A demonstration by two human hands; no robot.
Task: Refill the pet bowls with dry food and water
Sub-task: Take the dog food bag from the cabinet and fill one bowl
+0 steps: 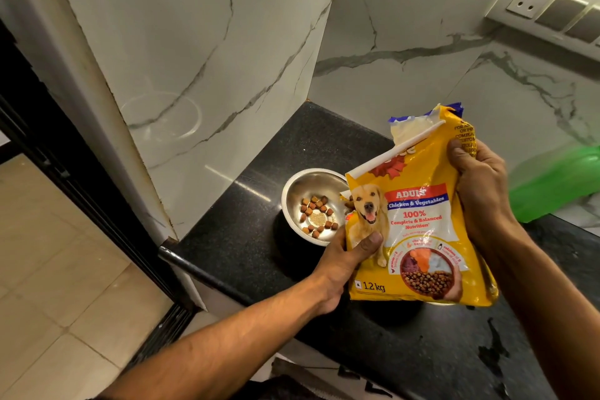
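A yellow dog-food bag (pixel 418 227) hangs over the black countertop (pixel 246 243), its torn top tilted left. My left hand (pixel 344 256) grips its lower left edge, thumb on the front. My right hand (pixel 480 185) grips its upper right side. Just left of the bag stands a steel bowl (pixel 293 191) with several brown kibble pieces on its bottom; a few pieces show at the bag's edge over the bowl. Below the bag's bottom edge a sliver of metal (pixel 438 303) shows, perhaps a second bowl, mostly hidden.
Marble walls close in behind and to the left of the counter. A green plastic object (pixel 558 185) lies at the right. A switch and socket panel (pixel 552 6) sits high on the right wall. The counter's left edge drops to a tiled floor (pixel 58 269).
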